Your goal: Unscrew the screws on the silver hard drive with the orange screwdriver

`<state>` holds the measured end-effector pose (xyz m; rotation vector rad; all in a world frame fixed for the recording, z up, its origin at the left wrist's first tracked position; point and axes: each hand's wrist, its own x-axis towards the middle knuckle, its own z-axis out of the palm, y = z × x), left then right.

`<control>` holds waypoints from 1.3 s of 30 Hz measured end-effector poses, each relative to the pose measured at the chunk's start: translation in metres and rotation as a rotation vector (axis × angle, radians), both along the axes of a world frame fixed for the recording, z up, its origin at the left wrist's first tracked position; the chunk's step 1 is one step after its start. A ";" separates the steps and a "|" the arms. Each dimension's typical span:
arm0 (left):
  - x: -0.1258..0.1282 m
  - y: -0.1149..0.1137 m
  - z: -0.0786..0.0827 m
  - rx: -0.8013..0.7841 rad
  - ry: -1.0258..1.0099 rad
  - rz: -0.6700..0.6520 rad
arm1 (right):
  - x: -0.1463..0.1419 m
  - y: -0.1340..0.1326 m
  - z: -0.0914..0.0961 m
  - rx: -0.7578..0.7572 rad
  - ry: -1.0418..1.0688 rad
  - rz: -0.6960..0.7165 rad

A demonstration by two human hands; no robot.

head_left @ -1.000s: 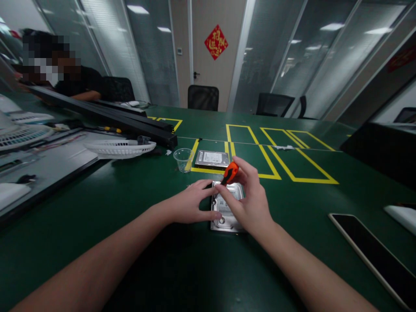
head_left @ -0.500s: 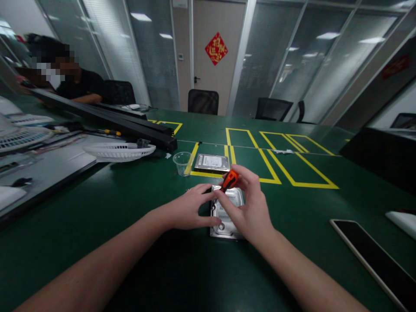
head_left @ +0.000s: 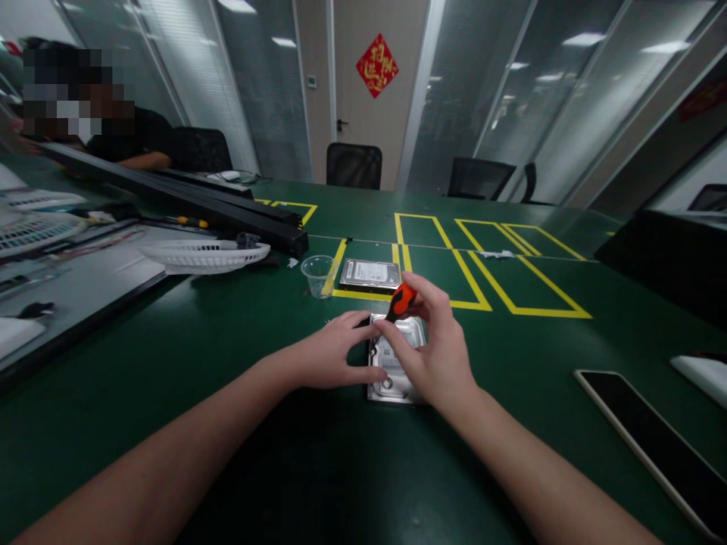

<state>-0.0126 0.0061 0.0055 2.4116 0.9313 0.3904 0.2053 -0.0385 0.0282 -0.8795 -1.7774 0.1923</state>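
Note:
A silver hard drive [head_left: 400, 386] lies flat on the green table in front of me. My right hand [head_left: 440, 341] is closed around a small orange and black screwdriver [head_left: 403, 300], tilted with its lower end toward the drive's upper left corner. The screwdriver's tip is hidden behind my fingers. My left hand [head_left: 335, 350] reaches over the drive's left edge with thumb and forefinger spread apart. Its thumb rests on the drive's lower left part, while the forefinger is close to the screwdriver's lower end.
Behind the drive are a second hard drive [head_left: 370, 274] and a clear plastic cup [head_left: 319, 277]. White fan grilles [head_left: 207, 257] and long black bars [head_left: 227, 208] lie to the left, where a person sits. At right lies a phone-like dark slab [head_left: 647, 439]. Yellow tape [head_left: 548, 311] marks the table.
The view has tilted slightly, so everything sits a little higher. Both hands keep nearly the same pose on the drive, and the screwdriver handle has turned a little.

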 end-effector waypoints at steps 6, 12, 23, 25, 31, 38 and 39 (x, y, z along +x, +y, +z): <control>0.002 -0.001 0.003 0.012 0.002 -0.014 | 0.001 -0.001 -0.001 -0.086 0.010 0.074; 0.000 -0.001 0.001 0.000 0.026 -0.004 | 0.003 0.002 0.000 -0.001 -0.016 -0.017; 0.000 -0.001 0.003 -0.001 -0.016 -0.005 | 0.004 0.002 0.003 0.009 -0.020 -0.020; 0.000 -0.001 0.003 -0.002 -0.011 -0.002 | 0.004 0.003 0.001 0.021 -0.019 -0.032; 0.001 -0.001 0.002 0.009 0.000 -0.013 | 0.002 0.000 0.000 -0.096 0.014 0.076; 0.001 -0.002 0.005 -0.010 0.008 0.010 | 0.002 0.002 0.002 0.026 -0.034 -0.026; 0.001 -0.003 0.006 -0.011 0.009 0.009 | 0.002 0.002 0.002 0.019 -0.032 -0.021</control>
